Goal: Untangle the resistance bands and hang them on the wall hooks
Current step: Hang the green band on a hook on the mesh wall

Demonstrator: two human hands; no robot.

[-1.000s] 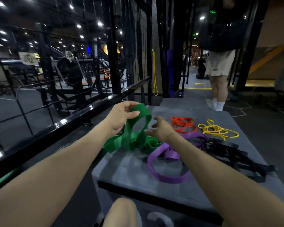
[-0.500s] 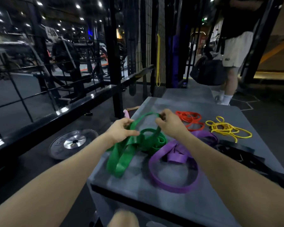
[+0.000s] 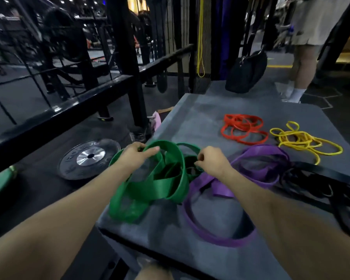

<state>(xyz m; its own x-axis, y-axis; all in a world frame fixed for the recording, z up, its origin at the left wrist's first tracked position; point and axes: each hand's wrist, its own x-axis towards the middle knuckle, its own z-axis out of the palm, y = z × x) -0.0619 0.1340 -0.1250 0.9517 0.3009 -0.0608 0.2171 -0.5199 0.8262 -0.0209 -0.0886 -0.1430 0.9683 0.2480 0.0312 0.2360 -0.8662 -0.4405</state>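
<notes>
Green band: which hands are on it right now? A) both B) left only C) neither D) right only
A: the left hand grips one loop of the green band at its near-left side, while the right hand pinches another strand of the same tangle; the purple band lies untouched on the grey platform.

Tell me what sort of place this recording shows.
Most likely a gym: a round black weight plate with a steel hub on dark rubber flooring, black steel rack frames, and coloured rubber resistance bands piled on a grey padded box.

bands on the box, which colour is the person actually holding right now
The green band: the left hand and right hand both grip its loops. The purple, red, yellow and black bands lie untouched.
</notes>
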